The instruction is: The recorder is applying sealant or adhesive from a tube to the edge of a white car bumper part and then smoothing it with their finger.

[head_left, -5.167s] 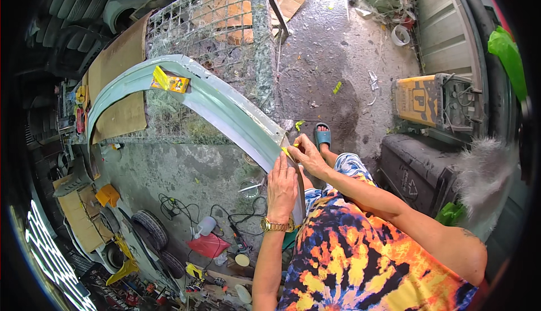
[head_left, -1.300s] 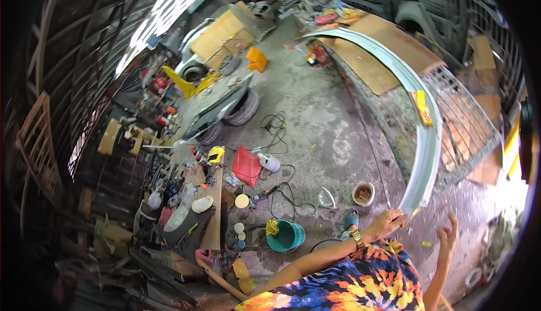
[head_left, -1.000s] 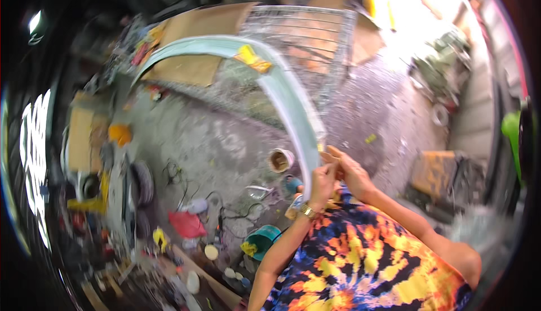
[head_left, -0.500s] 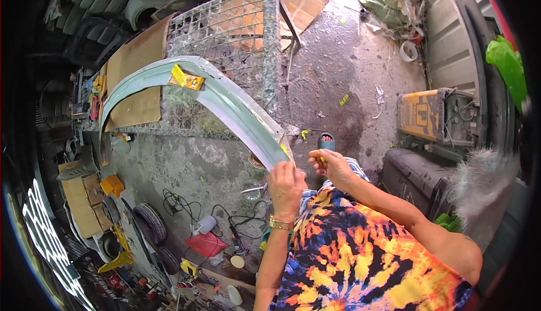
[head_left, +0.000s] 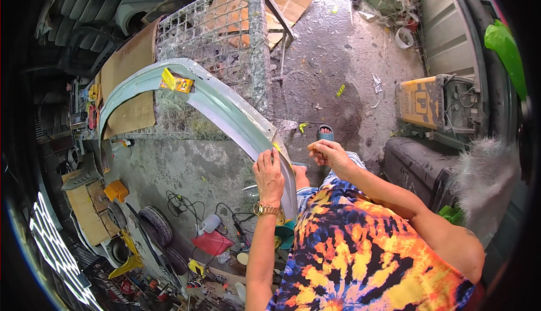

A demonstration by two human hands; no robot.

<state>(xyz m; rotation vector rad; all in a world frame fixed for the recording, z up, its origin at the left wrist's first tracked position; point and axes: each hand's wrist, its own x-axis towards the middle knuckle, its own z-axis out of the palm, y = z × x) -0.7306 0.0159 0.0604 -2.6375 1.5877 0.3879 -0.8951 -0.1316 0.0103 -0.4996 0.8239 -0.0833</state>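
A long curved pale green-grey car body panel [head_left: 225, 105] arches from a wire-mesh stand towards me. An orange-and-yellow packet [head_left: 179, 84] lies on its upper part. My left hand [head_left: 269, 178], with a gold watch [head_left: 266, 209] at the wrist, closes over the panel's near section, its fingertips beside a small yellow spot [head_left: 276, 146] on the edge. The thumb is hidden. Just right of the panel, apart from it, my right hand [head_left: 329, 157] is pinched. Whatever may be between its fingertips is too small to name.
The mesh stand [head_left: 259, 57] carries brown cardboard [head_left: 129, 54]. On the right are a yellow boxy machine [head_left: 420, 102] and a dark case [head_left: 414, 161]. Tyres [head_left: 156, 225], cables [head_left: 186, 203] and a red bag [head_left: 213, 245] lie at lower left. A sandalled foot [head_left: 325, 133] shows ahead.
My left hand has moved left and slightly up along the panel, and more of the panel's near end shows below it. My right hand stays pinched, slightly higher in view.
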